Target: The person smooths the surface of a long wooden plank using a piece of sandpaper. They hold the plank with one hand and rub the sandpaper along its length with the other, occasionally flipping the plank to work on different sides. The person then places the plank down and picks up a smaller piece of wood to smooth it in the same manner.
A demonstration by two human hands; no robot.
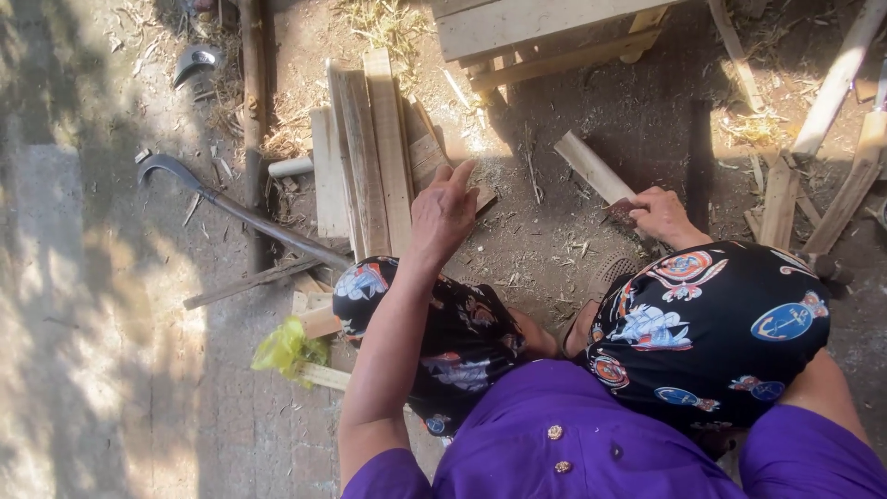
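Right hand [661, 214] closed around the near end of a short pale wooden stick [592, 168], grip tight, stick angled away and up-left from the knuckles over the dirt ground [554, 120]. Left hand [443, 211] open, fingers spread loosely, forefinger pointing, resting on or just above a stack of flat planks [365, 152] directly beyond the fingertips; contact hard to tell. Curved metal hook tool [231, 208] lying well off to the left of that hand. Stick probably light, stiff, rough and splintery; best held near its end, as now.
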